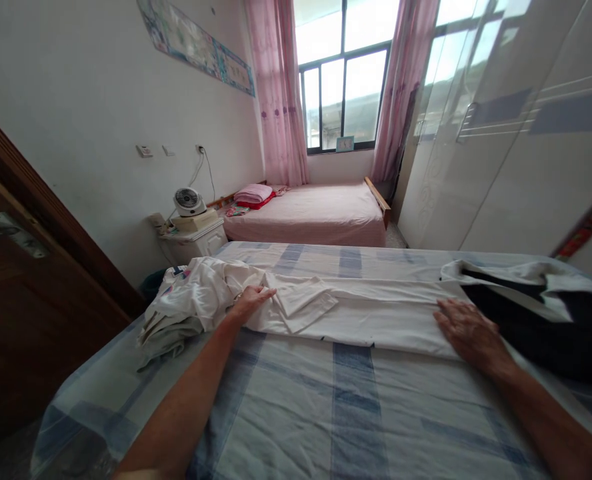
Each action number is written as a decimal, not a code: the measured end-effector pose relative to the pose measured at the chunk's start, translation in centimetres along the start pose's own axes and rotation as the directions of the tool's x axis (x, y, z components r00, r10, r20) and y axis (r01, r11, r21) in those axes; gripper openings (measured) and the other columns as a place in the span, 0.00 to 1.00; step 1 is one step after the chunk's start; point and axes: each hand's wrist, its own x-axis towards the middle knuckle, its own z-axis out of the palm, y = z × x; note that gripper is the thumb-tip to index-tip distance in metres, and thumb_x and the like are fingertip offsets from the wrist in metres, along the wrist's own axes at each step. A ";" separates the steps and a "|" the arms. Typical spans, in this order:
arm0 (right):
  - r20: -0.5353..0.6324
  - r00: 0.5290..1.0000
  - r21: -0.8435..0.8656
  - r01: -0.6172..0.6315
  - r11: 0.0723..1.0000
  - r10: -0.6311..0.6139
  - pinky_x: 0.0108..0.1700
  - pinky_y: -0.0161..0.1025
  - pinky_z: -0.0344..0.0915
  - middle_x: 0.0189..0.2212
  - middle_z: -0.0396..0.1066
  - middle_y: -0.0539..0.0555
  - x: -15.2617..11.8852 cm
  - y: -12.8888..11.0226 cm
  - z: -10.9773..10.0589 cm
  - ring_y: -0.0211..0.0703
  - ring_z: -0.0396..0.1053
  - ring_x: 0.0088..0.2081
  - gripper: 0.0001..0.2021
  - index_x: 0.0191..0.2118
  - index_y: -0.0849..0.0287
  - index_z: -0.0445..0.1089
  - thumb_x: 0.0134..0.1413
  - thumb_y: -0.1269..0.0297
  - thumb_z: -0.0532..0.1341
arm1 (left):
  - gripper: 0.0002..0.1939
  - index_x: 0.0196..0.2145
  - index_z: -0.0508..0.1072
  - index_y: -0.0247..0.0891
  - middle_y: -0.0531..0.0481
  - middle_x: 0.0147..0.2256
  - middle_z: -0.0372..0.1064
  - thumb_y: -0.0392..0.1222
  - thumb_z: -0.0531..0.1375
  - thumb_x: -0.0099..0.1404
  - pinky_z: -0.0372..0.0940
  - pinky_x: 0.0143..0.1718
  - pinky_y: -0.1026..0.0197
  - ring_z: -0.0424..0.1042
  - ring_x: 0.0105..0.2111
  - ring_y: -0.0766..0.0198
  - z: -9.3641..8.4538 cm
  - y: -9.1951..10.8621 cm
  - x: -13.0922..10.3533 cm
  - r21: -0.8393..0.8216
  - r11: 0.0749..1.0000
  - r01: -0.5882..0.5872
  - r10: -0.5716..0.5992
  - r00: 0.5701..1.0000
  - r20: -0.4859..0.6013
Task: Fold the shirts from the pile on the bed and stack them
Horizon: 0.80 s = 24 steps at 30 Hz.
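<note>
A white shirt (386,313) lies across the bed, folded into a long strip with a short sleeve turned back over it. My left hand (253,301) pinches the shirt's cloth near that sleeve, at the strip's left end. Flat on the other end rests my right hand (469,331), its fingers stretched out over the fabric. A heap of white and grey clothes (201,293) sits just left of my left hand. Beyond my right hand is a black and white garment (531,320), spread loosely.
Under everything is a blue checked bedsheet (296,407). Behind it stand a pink-covered bed (321,210) and a bedside cabinet (201,241) with a small fan (189,200). A glossy wardrobe (501,153) lines the right; a wooden door (21,287) is at left.
</note>
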 end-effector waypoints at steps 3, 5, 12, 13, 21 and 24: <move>0.018 0.999 0.011 -0.034 0.999 0.033 0.59 0.50 0.55 0.52 0.68 0.65 -0.1 0.1 0.4 0.54 0.62 0.56 0.24 0.50 0.66 0.68 0.60 0.59 0.43 | 0.22 0.15 0.60 0.38 0.59 0.15 0.49 0.55 0.64 0.45 0.44 0.21 0.66 0.53 0.19 0.70 0.8 0.3 0.1 0.006 1.000 -0.018 0.018 1.000 0.010; 0.020 0.998 0.016 -0.053 0.998 0.052 0.60 0.50 0.53 0.52 0.68 0.65 -0.1 0.1 0.6 0.54 0.62 0.56 0.25 0.51 0.67 0.68 0.60 0.58 0.44 | 0.22 0.15 0.59 0.38 0.60 0.15 0.49 0.55 0.65 0.45 0.44 0.21 0.66 0.52 0.19 0.71 0.9 0.4 0.1 0.002 1.000 -0.023 0.023 1.000 0.009; 0.021 0.999 0.002 -0.040 0.999 0.039 0.59 0.49 0.54 0.51 0.69 0.65 0.0 -0.3 0.1 0.54 0.63 0.55 0.23 0.50 0.67 0.69 0.60 0.60 0.45 | 0.21 0.15 0.61 0.38 0.59 0.14 0.50 0.54 0.65 0.45 0.43 0.20 0.65 0.51 0.17 0.71 0.3 0.3 0.2 -0.042 0.999 0.027 -0.024 0.998 0.051; 0.020 0.999 0.003 -0.025 1.000 0.025 0.59 0.50 0.55 0.51 0.69 0.65 0.0 -0.2 0.0 0.54 0.63 0.55 0.23 0.50 0.67 0.69 0.60 0.60 0.45 | 0.21 0.15 0.61 0.38 0.59 0.14 0.51 0.54 0.66 0.44 0.44 0.20 0.65 0.52 0.17 0.71 0.4 0.2 0.2 -0.056 0.998 0.032 -0.028 0.997 0.066; -0.029 0.994 0.032 -0.101 0.994 0.102 0.58 0.51 0.55 0.55 0.65 0.66 0.7 -2.0 -1.8 0.55 0.59 0.58 0.25 0.53 0.68 0.67 0.62 0.57 0.44 | 0.17 0.22 0.70 0.34 0.55 0.19 0.65 0.50 0.68 0.42 0.54 0.22 0.67 0.63 0.21 0.67 1.5 0.5 0.1 -0.230 0.972 0.049 -0.015 0.989 0.147; -0.025 0.997 0.085 -0.070 0.994 0.072 0.58 0.52 0.53 0.59 0.60 0.63 2.2 -5.6 -3.8 0.54 0.54 0.62 0.26 0.57 0.65 0.63 0.63 0.55 0.43 | 0.17 0.27 0.72 0.34 0.53 0.24 0.69 0.49 0.67 0.43 0.59 0.25 0.67 0.67 0.24 0.65 1.4 0.9 0.0 -0.311 0.948 0.063 -0.009 0.985 0.173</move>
